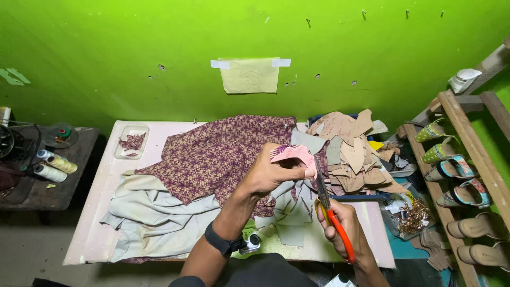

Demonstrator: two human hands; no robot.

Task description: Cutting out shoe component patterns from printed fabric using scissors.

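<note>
A pale worktable point(95, 234) is set against a bright green wall point(133, 48), to which a paper pattern point(249, 75) is taped. Much of the tabletop is covered by purple patterned fabric point(212, 154) and grey cloth point(143, 212); bare surface is left only along the left edge. A small pink piece point(292, 153) is pinched in the left hand point(271, 172) above the table's middle, and orange-handled scissors point(332, 215), gripped by the right hand point(345, 226), are held with the blades at its right edge. Cut tan pieces point(353, 154) are heaped to the right, and a wooden rack of sandals point(462, 175) crowds that side. Thread spools point(53, 166) are laid on a dark side table point(74, 186) at left.
</note>
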